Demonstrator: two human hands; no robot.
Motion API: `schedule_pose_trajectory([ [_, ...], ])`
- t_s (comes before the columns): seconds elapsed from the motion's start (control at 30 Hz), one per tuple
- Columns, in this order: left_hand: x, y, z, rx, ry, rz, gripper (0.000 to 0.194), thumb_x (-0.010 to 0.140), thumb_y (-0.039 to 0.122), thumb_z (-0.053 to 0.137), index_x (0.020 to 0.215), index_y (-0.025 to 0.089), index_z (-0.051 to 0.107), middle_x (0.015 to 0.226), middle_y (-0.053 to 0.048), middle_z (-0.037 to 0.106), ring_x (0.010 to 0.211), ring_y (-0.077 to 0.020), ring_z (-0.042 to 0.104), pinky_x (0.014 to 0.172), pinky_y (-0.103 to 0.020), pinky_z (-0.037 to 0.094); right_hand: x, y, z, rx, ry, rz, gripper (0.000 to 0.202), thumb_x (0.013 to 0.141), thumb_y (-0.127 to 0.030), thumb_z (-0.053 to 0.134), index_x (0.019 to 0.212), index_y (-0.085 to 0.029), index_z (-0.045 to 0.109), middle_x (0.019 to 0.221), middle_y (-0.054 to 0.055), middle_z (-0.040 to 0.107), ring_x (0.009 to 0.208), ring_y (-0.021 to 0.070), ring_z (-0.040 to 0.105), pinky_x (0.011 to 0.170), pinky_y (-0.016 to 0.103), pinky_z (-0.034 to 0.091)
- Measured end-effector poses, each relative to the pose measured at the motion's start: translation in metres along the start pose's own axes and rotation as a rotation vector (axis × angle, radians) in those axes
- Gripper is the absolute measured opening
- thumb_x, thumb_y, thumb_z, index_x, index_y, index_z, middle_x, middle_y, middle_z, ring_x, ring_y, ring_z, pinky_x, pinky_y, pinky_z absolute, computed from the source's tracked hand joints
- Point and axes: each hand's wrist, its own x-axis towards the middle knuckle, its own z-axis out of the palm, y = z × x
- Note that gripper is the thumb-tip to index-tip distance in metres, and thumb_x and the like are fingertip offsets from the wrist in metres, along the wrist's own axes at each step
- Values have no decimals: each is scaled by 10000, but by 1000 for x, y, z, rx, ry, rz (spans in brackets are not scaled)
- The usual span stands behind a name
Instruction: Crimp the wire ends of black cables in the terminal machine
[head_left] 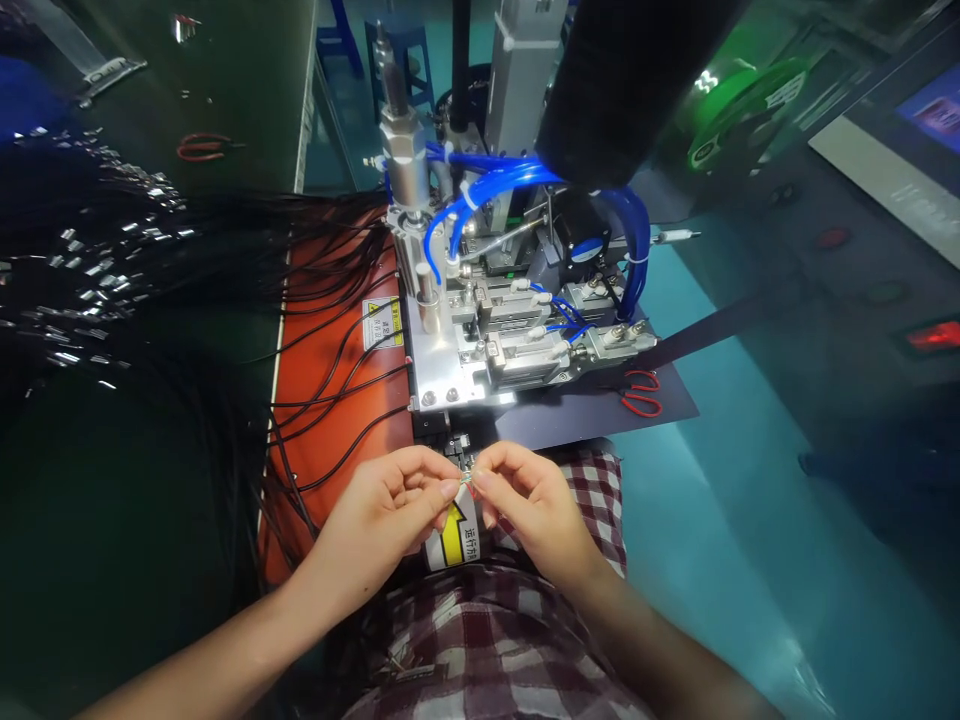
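Observation:
Thumb and forefinger of my left hand [397,500] are closed in a pinch, its fingertips nearly meeting those of my right hand [529,495]. Between the two pinches shows a tiny bit of thin, pale-greenish wire ends [466,478]; the fingers hide most of it. Just beyond my fingertips is a small dark metal fixture [457,447] at the front of a bench machine [450,370]. Below the hands lies a white label with a yellow arrow [454,540].
Many black cables [330,350] run across the orange surface [315,300] from a pile with shiny metal ends [82,250] at left. Red-handled scissors [643,394] lie right of the machine, red-handled pliers [204,147] at far left. Blue air hoses [510,178] arch above; a green reel [742,110] stands upper right.

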Motion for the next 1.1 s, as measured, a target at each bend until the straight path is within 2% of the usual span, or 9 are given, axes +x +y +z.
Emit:
schedule_pose_trajectory([
  [0.1,2,0,1,33,-7,-21,262,807,394,593,865,140,572,585,44,489,449,-43,360,396,-143,212,0,2,-1,78,-29,44,188,811,-292,618,698,-159,548,583,-39,513,473,75,425,477,206,329],
  [0.17,2,-2,0,125,5,16,249,831,393,559,877,149,578,605,30,517,480,-67,419,407,-158,262,0,2,-2,84,-33,58,193,815,-294,612,693,-161,544,567,-44,499,469,75,415,479,209,328],
  [0.23,1,-5,-3,307,75,142,204,846,362,546,889,167,589,654,18,549,547,-92,478,452,-180,338,0,0,-4,23,15,28,191,817,-296,609,696,-164,540,545,-49,486,471,81,420,482,212,332],
  [0.37,3,-10,-17,757,259,498,94,859,245,542,874,192,618,801,-3,581,742,-127,549,641,-223,438,10,-1,-13,-109,125,-37,189,810,-294,613,689,-172,534,513,-56,471,474,93,427,484,219,338],
  [0.43,7,-12,-26,908,273,616,119,878,211,516,882,182,632,842,-14,590,795,-130,561,709,-229,444,19,4,-17,-103,111,-31,200,800,-295,617,670,-171,530,523,-54,470,473,91,419,483,222,332],
  [0.53,14,-15,-36,1048,257,715,164,898,192,487,948,156,639,799,-15,580,744,-115,560,687,-209,441,33,12,-20,-66,87,-37,201,787,-296,621,664,-167,530,587,-43,491,487,86,427,502,227,340],
  [0.7,19,-21,-47,1303,167,815,354,932,152,363,1230,179,553,737,-10,502,636,-115,525,557,-197,422,38,17,-20,-78,51,2,202,786,-305,618,668,-163,536,580,-42,493,487,87,428,504,227,340],
  [0.87,17,-23,-50,1558,207,877,430,928,130,282,1219,226,584,709,-10,428,528,-119,462,461,-216,352,37,16,-19,-81,44,42,201,786,-309,620,678,-161,537,561,-46,487,486,87,432,496,222,333],
  [1.1,17,-24,-48,1652,240,819,448,922,126,283,1230,268,576,723,-16,424,552,-141,475,477,-242,335,39,16,-19,-118,47,54,199,786,-315,615,680,-164,542,556,-48,486,487,90,428,490,223,334],
])
